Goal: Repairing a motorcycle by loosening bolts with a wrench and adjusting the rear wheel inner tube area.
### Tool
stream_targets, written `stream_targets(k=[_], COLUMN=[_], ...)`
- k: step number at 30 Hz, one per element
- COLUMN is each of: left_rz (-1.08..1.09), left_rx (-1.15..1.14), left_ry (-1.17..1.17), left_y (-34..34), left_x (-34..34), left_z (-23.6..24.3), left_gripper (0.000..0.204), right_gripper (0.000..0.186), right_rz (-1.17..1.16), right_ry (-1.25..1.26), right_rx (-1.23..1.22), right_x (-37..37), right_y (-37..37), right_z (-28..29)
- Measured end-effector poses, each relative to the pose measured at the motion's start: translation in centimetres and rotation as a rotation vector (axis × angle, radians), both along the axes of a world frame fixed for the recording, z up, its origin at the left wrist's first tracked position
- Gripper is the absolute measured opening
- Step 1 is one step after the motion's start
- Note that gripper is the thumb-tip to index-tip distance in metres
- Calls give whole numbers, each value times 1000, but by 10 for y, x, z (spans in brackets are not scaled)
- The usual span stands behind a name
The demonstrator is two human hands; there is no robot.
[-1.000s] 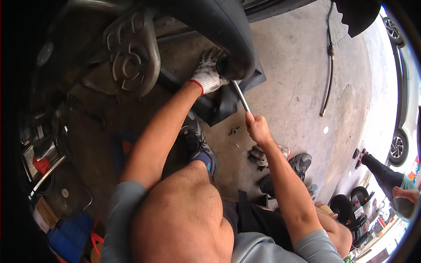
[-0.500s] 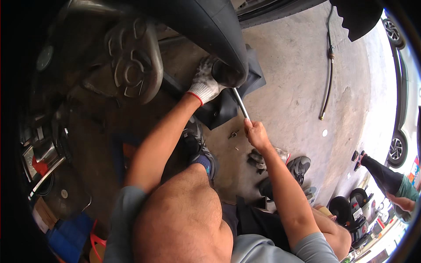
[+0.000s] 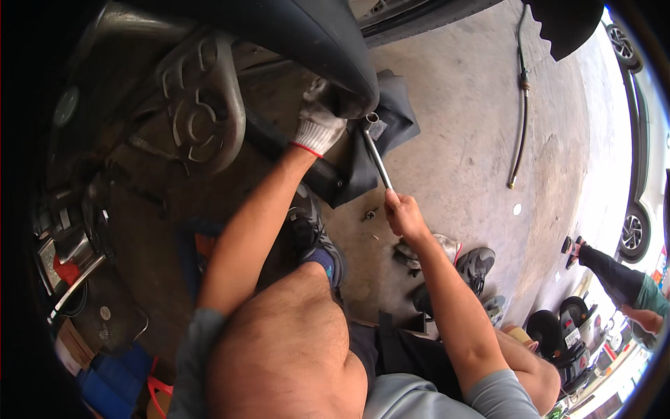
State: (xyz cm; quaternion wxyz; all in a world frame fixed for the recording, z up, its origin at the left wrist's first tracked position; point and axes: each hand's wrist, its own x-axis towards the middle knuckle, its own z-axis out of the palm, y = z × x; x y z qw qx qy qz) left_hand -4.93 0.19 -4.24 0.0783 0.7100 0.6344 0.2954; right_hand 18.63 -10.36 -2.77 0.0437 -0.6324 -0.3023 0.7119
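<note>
Left hand: the left hand (image 3: 319, 120), in a white knit glove with a red-edged cuff, is up against the rounded end of a smooth black curved seat-like part (image 3: 317, 43); its fingers are mostly hidden in shadow, so whether they grip cannot be told.
Right hand: the bare right hand (image 3: 407, 215) has its fingers closed around the lower end of a silver metal socket wrench (image 3: 378, 159).
Wrench: it slants up and leftward from the fist, its round open socket end just beside the tip of the seat-like part; whether they touch cannot be told.
Under the wrench: a folded black sheet-like piece (image 3: 396, 115) lies on the grey concrete floor (image 3: 453, 126).
Left of the gloved hand: a grey metal plate with curved cut-outs (image 3: 236, 129).
On the floor near the right hand: a small metal piece (image 3: 369, 215) and a loose grey-and-white work glove (image 3: 444, 247) beside the right forearm.
Farther right: a thin dark hose with a brass-coloured end (image 3: 523, 129) lies well apart from both hands.
</note>
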Motion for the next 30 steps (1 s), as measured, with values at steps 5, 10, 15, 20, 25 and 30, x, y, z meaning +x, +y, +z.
stream_targets(k=[5,10,15,20,25,30], left_rz=[102,156,112,110,170,113], left_rx=[-99,-91,-22,10,-40,-69], left_ry=[-82,-77,43,117,47,-31], left_y=[-1,-4,1,-1,-7,-4], left_x=[-4,1,7,-5,-6,7], left_z=[-9,-13,-15,-18,-19,-9], left_gripper=[21,17,14,14,16,17], right_gripper=[45,43,39,45,42,44], right_rz=[-21,-63,-93,33,-179,277], right_ry=[-77,-62,-111,-164,45,-422], right_rx=[194,451,688,259,697,499], right_x=[-1,-8,-14,-21,-41,-8], right_y=[-14,-17,-17,1,0,6], right_z=[0,15,0,7,66,-18])
